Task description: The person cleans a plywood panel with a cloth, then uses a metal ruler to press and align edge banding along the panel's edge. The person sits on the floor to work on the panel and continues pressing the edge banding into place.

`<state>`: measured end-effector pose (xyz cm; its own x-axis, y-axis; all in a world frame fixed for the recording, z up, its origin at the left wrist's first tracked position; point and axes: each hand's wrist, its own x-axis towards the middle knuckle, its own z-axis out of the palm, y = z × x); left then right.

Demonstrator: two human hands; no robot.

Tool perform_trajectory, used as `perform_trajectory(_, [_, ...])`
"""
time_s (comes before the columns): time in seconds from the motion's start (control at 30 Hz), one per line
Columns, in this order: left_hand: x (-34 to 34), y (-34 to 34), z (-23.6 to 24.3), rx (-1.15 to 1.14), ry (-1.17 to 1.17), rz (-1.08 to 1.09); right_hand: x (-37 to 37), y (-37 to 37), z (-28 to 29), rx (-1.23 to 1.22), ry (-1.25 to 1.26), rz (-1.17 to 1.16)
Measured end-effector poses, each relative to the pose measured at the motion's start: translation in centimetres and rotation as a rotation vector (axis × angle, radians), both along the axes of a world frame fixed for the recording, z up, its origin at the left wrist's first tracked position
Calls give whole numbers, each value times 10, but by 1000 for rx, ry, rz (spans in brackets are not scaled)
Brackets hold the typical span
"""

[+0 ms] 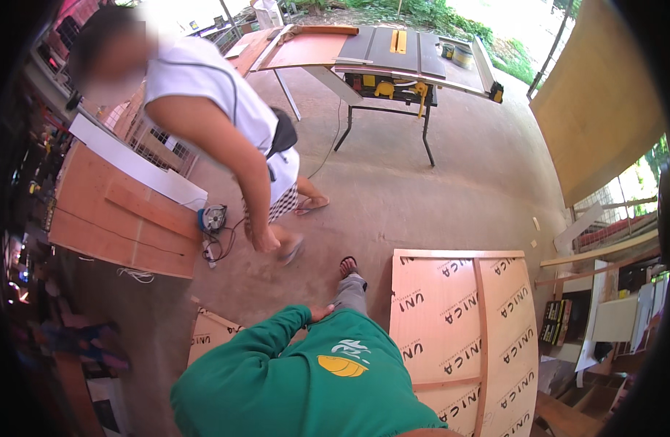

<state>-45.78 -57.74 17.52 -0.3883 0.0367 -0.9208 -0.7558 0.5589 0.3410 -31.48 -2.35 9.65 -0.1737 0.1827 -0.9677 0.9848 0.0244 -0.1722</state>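
Note:
My left hand (pixel 320 312) hangs beside my grey-trousered leg (pixel 349 290), at the end of my green sleeve; its fingers are too small and partly hidden to read. A bit of my right arm (pixel 419 431) shows at the lower edge, with that hand out of view. Right of my leg lies a large printed plywood panel (pixel 459 320) with wooden battens, and a smaller printed board (pixel 207 331) is on my left.
A co-worker (pixel 211 109) in a white top walks on my left, by a leaning board (pixel 124 211) and a corded power tool (pixel 213 218). Ahead stands a table saw (pixel 389 58). Wood pieces (pixel 597 306) and a hanging panel (pixel 597 102) line the right.

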Motion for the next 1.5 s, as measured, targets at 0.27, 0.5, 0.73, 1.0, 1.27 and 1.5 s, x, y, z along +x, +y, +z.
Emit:
perform_trajectory(0.27, [-9,-134,-73,56,-83,397,-258,-119,12,64,203,329])
perform_trajectory(0.5, [-63,-204,47,-12,111,576,-544,-175,24,500,888,992])
perform_trajectory(0.73, [62,-202,4,-326,190,628,-758,-400,128,484,1151,922])
perform_trajectory(1.0, [31,-117,20,-366,-128,1174,-1016,-648,178,328,1646,1211])
perform_trajectory(1.27, [-147,-38,46,-288,141,1508,-1255,-861,142,37,1538,1402])
perform_trajectory(1.5, [-257,91,132,-729,-194,1873,-1240,-1013,93,209,1604,1885])
